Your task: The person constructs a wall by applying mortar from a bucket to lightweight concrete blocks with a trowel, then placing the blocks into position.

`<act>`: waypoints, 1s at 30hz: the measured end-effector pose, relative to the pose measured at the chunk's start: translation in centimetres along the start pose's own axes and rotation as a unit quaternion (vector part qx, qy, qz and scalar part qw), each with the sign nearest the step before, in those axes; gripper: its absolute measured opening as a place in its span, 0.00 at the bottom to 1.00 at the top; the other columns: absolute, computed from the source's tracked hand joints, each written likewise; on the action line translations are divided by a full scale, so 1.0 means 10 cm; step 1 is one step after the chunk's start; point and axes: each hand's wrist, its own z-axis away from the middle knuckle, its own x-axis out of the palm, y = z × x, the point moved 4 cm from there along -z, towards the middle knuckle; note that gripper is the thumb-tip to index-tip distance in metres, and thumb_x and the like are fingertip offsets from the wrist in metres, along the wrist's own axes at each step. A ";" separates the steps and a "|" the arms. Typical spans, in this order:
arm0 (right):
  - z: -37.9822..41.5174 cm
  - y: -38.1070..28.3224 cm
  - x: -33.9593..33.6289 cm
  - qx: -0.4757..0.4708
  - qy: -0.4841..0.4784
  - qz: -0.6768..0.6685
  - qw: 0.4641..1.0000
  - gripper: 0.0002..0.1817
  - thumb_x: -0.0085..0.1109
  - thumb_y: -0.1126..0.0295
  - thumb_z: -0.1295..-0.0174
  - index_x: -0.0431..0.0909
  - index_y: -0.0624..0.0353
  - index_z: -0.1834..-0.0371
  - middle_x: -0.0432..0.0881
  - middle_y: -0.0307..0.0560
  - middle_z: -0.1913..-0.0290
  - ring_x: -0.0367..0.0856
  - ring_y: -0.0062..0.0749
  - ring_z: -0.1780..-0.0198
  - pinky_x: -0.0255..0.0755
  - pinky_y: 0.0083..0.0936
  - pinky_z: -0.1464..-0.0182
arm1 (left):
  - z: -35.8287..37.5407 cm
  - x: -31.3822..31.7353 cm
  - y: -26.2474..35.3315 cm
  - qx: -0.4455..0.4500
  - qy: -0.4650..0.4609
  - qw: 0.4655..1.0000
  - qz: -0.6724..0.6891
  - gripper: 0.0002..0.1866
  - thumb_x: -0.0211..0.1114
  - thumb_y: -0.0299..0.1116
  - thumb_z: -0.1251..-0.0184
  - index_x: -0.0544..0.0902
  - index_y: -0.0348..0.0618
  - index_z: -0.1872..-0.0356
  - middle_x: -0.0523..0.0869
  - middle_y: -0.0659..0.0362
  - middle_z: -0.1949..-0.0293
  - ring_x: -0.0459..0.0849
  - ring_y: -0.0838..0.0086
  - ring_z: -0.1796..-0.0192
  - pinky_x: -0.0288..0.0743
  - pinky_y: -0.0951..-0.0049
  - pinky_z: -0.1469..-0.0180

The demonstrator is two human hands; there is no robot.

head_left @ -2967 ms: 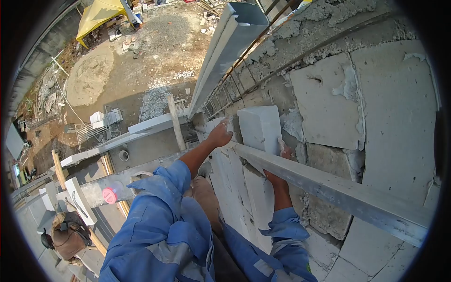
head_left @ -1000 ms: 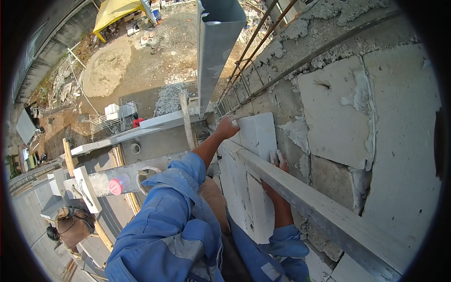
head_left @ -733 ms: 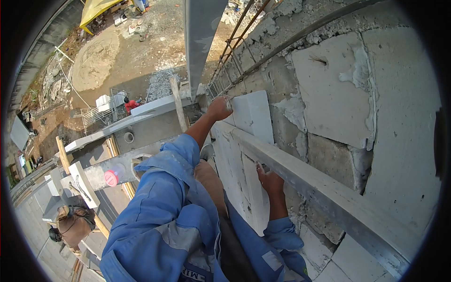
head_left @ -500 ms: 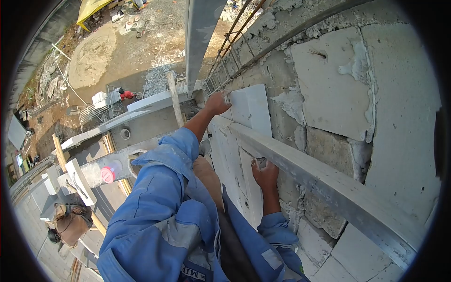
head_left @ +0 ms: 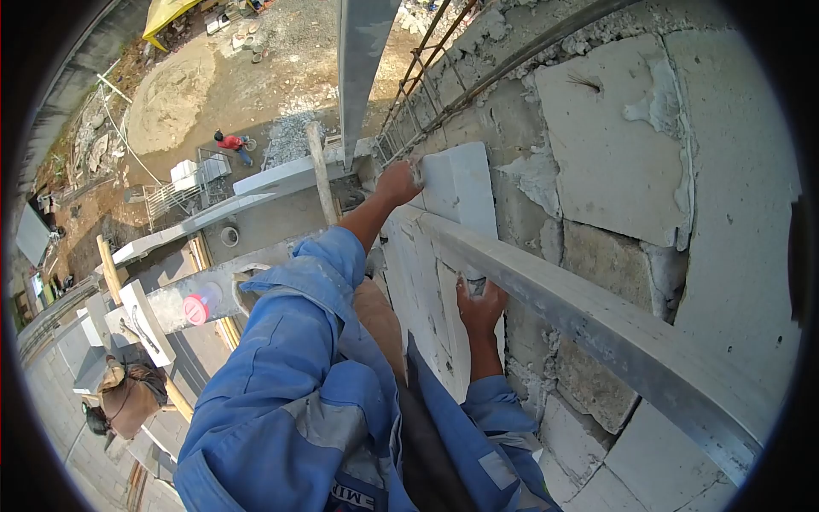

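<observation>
My left hand point(head_left: 397, 183) is closed at the near upper edge of a smooth white block point(head_left: 471, 181), with a grey patch showing at its fingertips. The block stands against the rough wall. Lower down, my right hand point(head_left: 482, 305) has its fingers curled, and something grey shows between thumb and fingers; I cannot make out what it is. Just above that hand, a long grey metal bar point(head_left: 589, 341) slants across the block and wall. White wall blocks point(head_left: 454, 328) lie beside and below the right hand. Dust marks both hands.
A grey metal post point(head_left: 363, 81) rises ahead, beside rusty rebar point(head_left: 415, 72). A wooden pole point(head_left: 320, 175) leans near my left arm. Far below, a person in red point(head_left: 230, 142) stands by white blocks point(head_left: 189, 174). A pink-lidded container point(head_left: 198, 309) sits on a ledge at left.
The view has shifted slightly. Both hands keep nearly the same places on the block and wall. The person in red below has moved up from a crouch to standing.
</observation>
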 end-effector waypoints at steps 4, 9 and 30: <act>0.02 0.03 0.03 -0.002 -0.002 -0.034 0.999 0.32 0.71 0.61 0.50 0.76 0.71 0.44 0.76 0.70 0.45 0.71 0.67 0.42 0.62 0.53 0.36 | 0.04 -0.01 0.00 0.014 0.009 1.000 0.012 0.33 0.68 0.39 0.46 0.72 0.46 0.35 0.84 0.39 0.54 0.82 0.44 0.50 0.75 0.53 0.45; 0.03 0.05 0.05 0.053 -0.055 -0.016 0.997 0.33 0.71 0.59 0.49 0.76 0.68 0.43 0.75 0.69 0.43 0.71 0.66 0.40 0.60 0.53 0.35 | 0.00 0.07 -0.09 0.037 0.026 0.998 0.043 0.34 0.69 0.39 0.46 0.72 0.47 0.35 0.81 0.46 0.43 0.80 0.47 0.44 0.74 0.56 0.41; 0.40 0.72 0.62 -0.174 0.081 0.280 0.941 0.30 0.65 0.56 0.46 0.77 0.52 0.38 0.67 0.63 0.31 0.65 0.59 0.33 0.53 0.52 0.29 | 0.08 -0.07 0.04 -0.059 -0.082 0.994 0.044 0.39 0.65 0.35 0.44 0.63 0.51 0.28 0.82 0.42 0.45 0.78 0.48 0.40 0.73 0.56 0.39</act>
